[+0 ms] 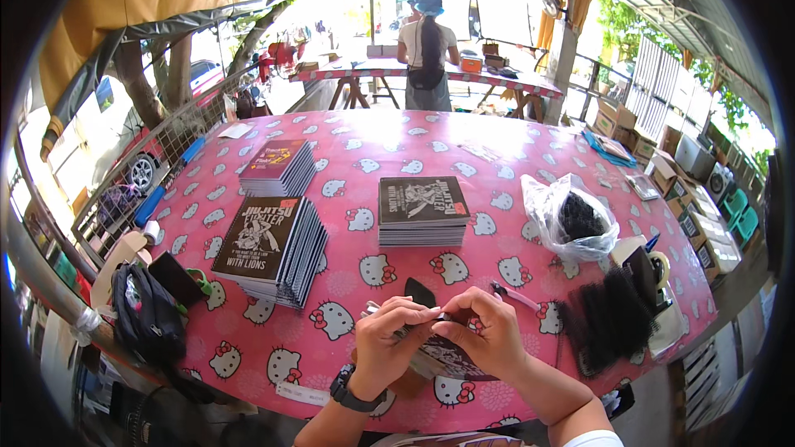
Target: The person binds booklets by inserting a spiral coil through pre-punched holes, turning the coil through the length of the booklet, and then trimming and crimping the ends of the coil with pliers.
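Observation:
My left hand (392, 338), with a dark watch on its wrist, and my right hand (487, 329) meet close in front of me. Thumb and fingers of each are pinched together at a small dark piece too tiny to name. Right below them, partly covered by the hands, is a dark printed booklet (451, 358); whether the fingers grip its edge is hidden. A dark flat pointed piece (420, 291) shows just beyond my left fingers. Pliers with pink handles (517, 295) lie past my right hand. Farther right sits a bunch of black spiral binding coils (609, 327).
Stacks of dark booklets (269, 240) (424, 209) and a red-covered stack (277, 165) stand on the pink patterned tablecloth (356, 136). A plastic bag (571, 219) holds black coils. A black bag (149, 310) is at left. Beyond, a person (429, 54) stands at another table.

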Action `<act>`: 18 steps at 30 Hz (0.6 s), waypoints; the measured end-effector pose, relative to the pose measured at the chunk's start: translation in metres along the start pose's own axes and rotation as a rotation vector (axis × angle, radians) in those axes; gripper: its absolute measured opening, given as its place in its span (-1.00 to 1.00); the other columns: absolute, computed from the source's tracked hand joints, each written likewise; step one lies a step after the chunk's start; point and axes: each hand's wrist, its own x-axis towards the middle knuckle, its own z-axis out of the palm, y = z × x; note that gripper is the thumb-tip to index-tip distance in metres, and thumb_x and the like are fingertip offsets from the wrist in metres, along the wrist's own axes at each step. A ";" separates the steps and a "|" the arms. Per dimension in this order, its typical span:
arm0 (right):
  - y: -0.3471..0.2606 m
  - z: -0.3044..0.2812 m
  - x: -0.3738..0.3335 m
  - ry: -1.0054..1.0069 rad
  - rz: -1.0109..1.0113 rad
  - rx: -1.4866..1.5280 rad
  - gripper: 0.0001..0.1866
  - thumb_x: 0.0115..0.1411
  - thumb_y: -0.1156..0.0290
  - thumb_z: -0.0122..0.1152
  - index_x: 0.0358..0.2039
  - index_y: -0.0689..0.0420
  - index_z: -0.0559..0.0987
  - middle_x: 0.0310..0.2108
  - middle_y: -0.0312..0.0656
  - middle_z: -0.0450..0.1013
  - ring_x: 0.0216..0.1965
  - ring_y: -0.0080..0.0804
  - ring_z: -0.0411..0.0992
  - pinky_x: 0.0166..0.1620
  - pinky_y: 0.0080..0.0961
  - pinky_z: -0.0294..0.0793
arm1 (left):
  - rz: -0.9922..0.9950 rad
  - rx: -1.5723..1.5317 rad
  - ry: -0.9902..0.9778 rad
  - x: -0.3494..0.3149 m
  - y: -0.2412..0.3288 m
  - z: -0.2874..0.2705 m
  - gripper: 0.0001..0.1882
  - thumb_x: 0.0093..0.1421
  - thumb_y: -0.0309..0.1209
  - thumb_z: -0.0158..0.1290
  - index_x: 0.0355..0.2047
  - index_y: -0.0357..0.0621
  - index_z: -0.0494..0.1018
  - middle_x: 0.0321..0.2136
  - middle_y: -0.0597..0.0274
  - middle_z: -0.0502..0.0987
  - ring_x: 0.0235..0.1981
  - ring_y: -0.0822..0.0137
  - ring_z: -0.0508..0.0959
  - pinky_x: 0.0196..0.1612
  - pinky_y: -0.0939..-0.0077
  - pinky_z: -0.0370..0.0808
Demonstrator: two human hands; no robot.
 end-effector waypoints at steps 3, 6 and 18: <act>0.000 -0.005 -0.002 -0.035 -0.028 -0.008 -0.76 0.07 0.33 0.29 -0.39 0.22 0.48 -0.49 -0.20 0.41 -0.52 -0.45 0.39 -0.47 -0.52 0.40 | -0.020 -0.008 -0.003 -0.002 0.007 0.005 -0.82 -0.07 -0.65 0.18 -0.39 -0.26 0.54 -0.43 0.20 0.56 -0.39 0.38 0.54 -0.26 0.53 0.45; 0.004 -0.004 -0.006 -0.024 -0.063 -0.021 -0.82 0.09 0.39 0.24 -0.38 0.23 0.48 -0.49 -0.17 0.41 -0.48 -0.33 0.39 -0.44 -0.47 0.39 | -0.060 -0.020 -0.008 -0.003 0.008 0.008 -0.83 -0.05 -0.63 0.18 -0.38 -0.27 0.51 -0.44 0.20 0.54 -0.40 0.37 0.53 -0.27 0.55 0.44; 0.011 -0.020 0.003 -0.069 -0.079 0.002 -0.69 0.23 0.25 0.05 -0.15 0.22 0.41 -0.25 -0.11 0.45 -0.27 -0.28 0.40 -0.28 -0.42 0.41 | -0.244 0.195 -0.006 0.009 0.009 -0.015 -0.80 0.13 -0.37 0.11 -0.30 -0.23 0.44 -0.39 0.18 0.54 -0.41 0.33 0.51 -0.36 0.41 0.41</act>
